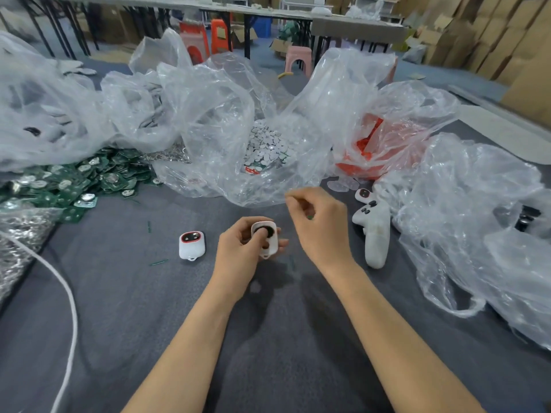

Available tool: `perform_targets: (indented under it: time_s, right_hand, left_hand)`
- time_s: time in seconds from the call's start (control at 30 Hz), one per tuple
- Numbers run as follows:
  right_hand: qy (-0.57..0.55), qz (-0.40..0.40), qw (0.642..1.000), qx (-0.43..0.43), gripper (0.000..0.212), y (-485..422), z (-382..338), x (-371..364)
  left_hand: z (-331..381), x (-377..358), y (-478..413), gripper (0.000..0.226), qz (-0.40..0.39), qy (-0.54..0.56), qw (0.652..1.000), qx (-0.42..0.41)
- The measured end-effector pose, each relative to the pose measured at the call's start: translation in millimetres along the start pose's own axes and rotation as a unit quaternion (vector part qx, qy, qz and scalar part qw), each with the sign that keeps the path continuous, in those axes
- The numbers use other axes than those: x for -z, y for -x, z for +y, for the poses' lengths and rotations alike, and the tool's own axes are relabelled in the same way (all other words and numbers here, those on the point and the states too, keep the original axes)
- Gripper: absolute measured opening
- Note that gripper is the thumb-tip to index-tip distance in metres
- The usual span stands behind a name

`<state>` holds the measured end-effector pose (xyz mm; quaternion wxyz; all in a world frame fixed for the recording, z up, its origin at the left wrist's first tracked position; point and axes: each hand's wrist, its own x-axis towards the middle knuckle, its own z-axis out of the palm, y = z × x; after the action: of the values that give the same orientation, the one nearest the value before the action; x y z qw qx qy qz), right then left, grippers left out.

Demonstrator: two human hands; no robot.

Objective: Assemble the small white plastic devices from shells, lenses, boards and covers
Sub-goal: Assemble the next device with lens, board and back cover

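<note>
My left hand [243, 248] grips a small white shell [266, 238] above the grey table, thumb pressing on the dark round part in its opening. My right hand [320, 222] hovers just right of it with fingers curled; something small and green shows inside them, too hidden to identify. A finished white device with a red-ringed window [191, 244] lies to the left. Green circuit boards [74, 183] are heaped at the left. Small white round discs [267, 144] fill an open clear bag. Another bag holds red parts [365, 144].
A white game controller [374, 231] lies right of my hands, another small white device [364, 194] behind it. Crumpled clear plastic bags [477, 219] crowd the back and right. A bag of metal clips [18, 234] and a white cord [70, 296] lie at the left.
</note>
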<state>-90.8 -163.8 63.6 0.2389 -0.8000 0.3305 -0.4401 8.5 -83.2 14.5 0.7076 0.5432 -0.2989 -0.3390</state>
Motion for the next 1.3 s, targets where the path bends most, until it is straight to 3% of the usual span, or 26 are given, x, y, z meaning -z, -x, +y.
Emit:
perform_targets:
  time_s: [0.23, 0.4, 0.47, 0.67, 0.93, 1.07, 1.2, 1.3]
  right_hand:
    - [0.096, -0.099, 0.989, -0.059, 0.024, -108.4, 3.9, -54.5]
    - [0.207, -0.234, 0.946, -0.088, 0.032, -125.1, 32.4, -99.2]
    - [0.239, -0.252, 0.934, -0.082, 0.030, -123.0, 42.7, -108.9]
    - [0.306, -0.218, 0.926, -0.043, 0.030, -120.1, 49.8, -119.8]
    - [0.283, -0.164, 0.944, 0.038, 0.028, -96.8, 53.3, -113.1]
    - [0.289, -0.184, 0.936, 0.074, 0.032, -96.5, 62.3, -116.3]
    - [0.184, -0.145, 0.972, -0.022, 0.018, -96.3, 67.5, -115.1]
    - [0.023, -0.052, 0.991, -0.121, 0.013, -86.7, 61.3, -99.2]
  left_hand:
    - [-1.0, 4.4, -6.2, 0.016, 0.021, 0.107, 0.994, 0.031]
    - [-1.0, 5.8, -7.1, 0.014, 0.013, 0.103, 0.994, 0.034]
    - [0.2, 5.2, -7.0, 0.014, 0.010, 0.096, 0.995, 0.032]
    - [2.0, 4.3, -7.8, 0.011, 0.008, 0.097, 0.995, 0.029]
    - [-0.4, 4.4, -7.9, 0.016, 0.004, 0.090, 0.995, 0.030]
    - [-1.8, 4.8, -8.0, 0.015, 0.002, 0.096, 0.995, 0.032]
    - [-2.1, 5.5, -8.7, 0.013, 0.003, 0.120, 0.992, 0.034]
    - [-3.3, 5.9, -10.0, 0.011, 0.006, 0.145, 0.989, 0.039]
